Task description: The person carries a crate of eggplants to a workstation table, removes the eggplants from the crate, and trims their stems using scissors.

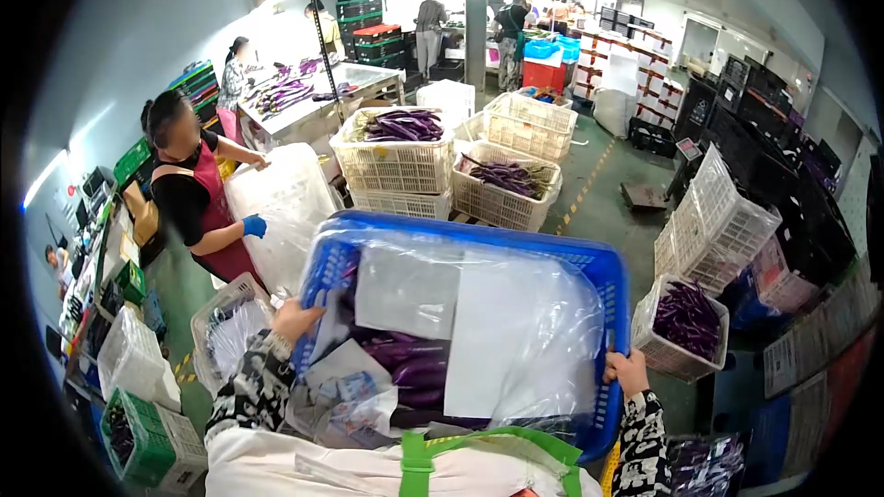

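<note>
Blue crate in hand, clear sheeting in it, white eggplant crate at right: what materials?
Blue crate: probably moulded plastic, semi-gloss; uniform colour, regular perforations.
Clear sheeting: likely thin plastic film, glossy; see-through, creased highlights.
White crate: probably plastic, duller; open lattice walls. Exact polymers: can't tell.

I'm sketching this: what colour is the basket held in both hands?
The basket is blue; the head view shows it.
</note>
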Motion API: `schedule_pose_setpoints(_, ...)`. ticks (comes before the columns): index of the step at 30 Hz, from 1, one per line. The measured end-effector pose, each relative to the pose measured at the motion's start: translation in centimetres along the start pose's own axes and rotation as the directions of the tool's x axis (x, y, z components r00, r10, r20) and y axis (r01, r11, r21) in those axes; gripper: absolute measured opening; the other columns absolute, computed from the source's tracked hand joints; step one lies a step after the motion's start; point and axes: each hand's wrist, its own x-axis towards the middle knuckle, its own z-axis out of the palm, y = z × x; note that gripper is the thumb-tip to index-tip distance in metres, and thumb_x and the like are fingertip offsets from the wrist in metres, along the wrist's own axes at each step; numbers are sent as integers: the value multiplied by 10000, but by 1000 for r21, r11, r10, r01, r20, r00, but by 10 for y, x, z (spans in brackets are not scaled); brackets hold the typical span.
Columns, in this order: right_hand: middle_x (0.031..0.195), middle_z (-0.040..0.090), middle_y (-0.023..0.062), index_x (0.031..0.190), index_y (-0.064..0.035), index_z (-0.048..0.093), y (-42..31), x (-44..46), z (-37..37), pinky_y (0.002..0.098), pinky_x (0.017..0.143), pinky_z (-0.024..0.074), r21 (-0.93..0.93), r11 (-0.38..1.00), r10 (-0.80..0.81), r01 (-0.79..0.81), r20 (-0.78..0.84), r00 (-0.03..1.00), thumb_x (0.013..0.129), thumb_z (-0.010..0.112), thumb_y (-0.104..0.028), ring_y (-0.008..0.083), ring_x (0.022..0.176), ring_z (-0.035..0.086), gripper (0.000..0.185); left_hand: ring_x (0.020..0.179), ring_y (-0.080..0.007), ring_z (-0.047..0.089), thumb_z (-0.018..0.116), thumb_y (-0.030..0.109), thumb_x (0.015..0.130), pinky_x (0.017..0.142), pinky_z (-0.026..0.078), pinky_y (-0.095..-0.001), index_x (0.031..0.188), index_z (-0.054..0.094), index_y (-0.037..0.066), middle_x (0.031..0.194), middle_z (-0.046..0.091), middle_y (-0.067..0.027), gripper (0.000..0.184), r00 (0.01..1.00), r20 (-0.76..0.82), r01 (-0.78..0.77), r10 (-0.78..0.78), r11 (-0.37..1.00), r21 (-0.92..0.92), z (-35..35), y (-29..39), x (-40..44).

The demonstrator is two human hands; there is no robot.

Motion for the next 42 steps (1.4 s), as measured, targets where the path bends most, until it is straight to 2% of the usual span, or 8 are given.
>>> schedule_pose_setpoints(4, 576, 476, 47, 824, -8, 528, -1, 63, -61, 321, 457, 414, -95, 995, 8, -16, -82, 997, 790, 586, -77, 148, 468, 484, 97, 470, -159, 559, 695, 234, 748, 460, 450, -326, 836, 664, -31, 611, 610, -83, 281, 986, 113, -97, 119, 978, -186, 63, 89, 32)
schedule_pose_setpoints(8, 602, 443, 37, 822, -30, 511, -28, 144, -125, 345, 490, 420, -61, 998, 14, -12, 31, 999, 805, 555, -39, 144, 491, 456, 48, 456, -154, 547, 685, 224, 753, 454, 441, -325, 797, 651, -38, 583, 594, -80, 269, 987, 92, -119, 130, 986, -120, 133, 167, 64)
schedule_pose_setpoints(10, 613, 430, 35, 783, -45, 488, -50, 166, -128, 334, 509, 393, -55, 998, 24, -25, -21, 999, 809, 559, -41, 137, 504, 430, 76, 487, -178, 555, 709, 247, 729, 470, 437, -336, 824, 658, -31, 591, 594, -73, 298, 994, 109, 23, -21, 999, -25, 150, 173, 87)
schedule_pose_setpoints(13, 617, 448, 29, 835, -34, 513, -72, 228, -152, 315, 514, 406, -117, 993, -31, 34, 28, 999, 814, 587, -65, 142, 501, 448, 83, 533, -137, 535, 699, 182, 769, 485, 417, -302, 833, 643, 10, 651, 585, -40, 192, 992, 107, -28, 65, 949, -314, 175, 216, 89)
schedule_pose_setpoints(22, 632, 485, 21, 965, 7, 524, -152, 452, -166, 285, 492, 393, -111, 991, -49, 75, 224, 973, 836, 602, -57, 110, 508, 459, 163, 477, -130, 492, 701, 177, 760, 462, 383, -302, 755, 613, 51, 575, 523, -6, 154, 992, -75, 67, -98, 937, -344, 255, 281, 154)
schedule_pose_setpoints(26, 628, 495, 26, 976, 11, 532, -188, 571, -158, 284, 501, 405, -211, 970, -60, 122, 277, 959, 823, 625, -88, 116, 519, 479, 205, 485, -196, 537, 704, 193, 755, 473, 405, -355, 798, 623, -44, 581, 562, -65, 254, 973, -218, 11, -81, 952, -306, 308, 324, 222)
schedule_pose_setpoints(38, 604, 531, 63, 847, 7, 559, -253, 845, -247, 309, 474, 416, -253, 953, -103, 166, 247, 964, 803, 608, -117, 142, 488, 502, 141, 469, -154, 536, 684, 136, 748, 445, 410, -298, 806, 642, -19, 604, 576, -40, 170, 979, -155, 69, -134, 926, -371, 438, 532, 369)
schedule_pose_setpoints(42, 620, 490, 27, 886, 8, 536, -292, 946, -288, 309, 485, 416, -136, 990, 2, 45, 323, 946, 809, 596, -50, 117, 499, 469, 113, 492, -152, 544, 671, 113, 743, 465, 429, -301, 872, 666, -5, 636, 601, -40, 175, 978, -164, 71, -130, 943, -324, 494, 614, 406)
